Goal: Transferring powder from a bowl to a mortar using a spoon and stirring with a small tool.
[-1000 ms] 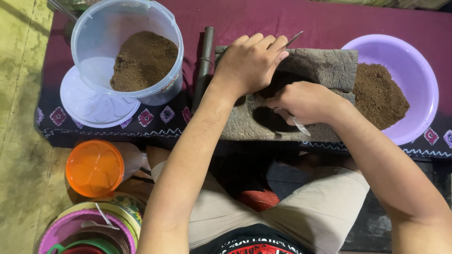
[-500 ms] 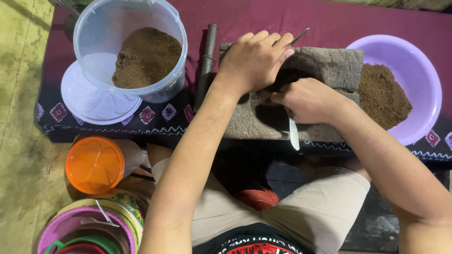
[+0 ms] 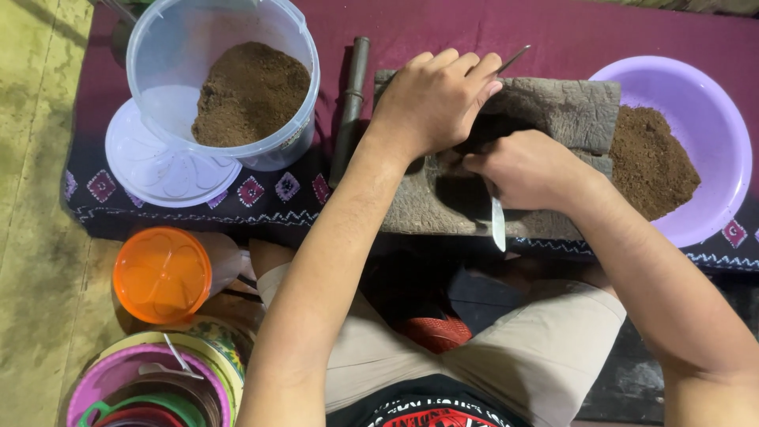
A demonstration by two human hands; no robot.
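A rough grey-brown stone slab [image 3: 553,107] lies on a maroon patterned cloth [image 3: 506,32] in front of me. My left hand [image 3: 435,99] rests curled on its upper left part, with a thin metal rod [image 3: 514,59] sticking out past the fingers. My right hand [image 3: 522,166] is closed on a white spoon [image 3: 498,225], whose handle points down toward me over the slab's near edge. What lies under the hands is hidden.
A clear plastic tub [image 3: 225,79] with brown powder stands on its white lid [image 3: 162,170] at left. A purple basin [image 3: 696,150] with brown powder sits at right. A dark stick [image 3: 350,107] lies beside the slab. An orange-lidded jar [image 3: 162,273] and stacked coloured bowls [image 3: 158,379] stand on the floor.
My right hand has shifted slightly down and toward me, so more of the white spoon's handle shows below the fist. My left hand stays on the slab.
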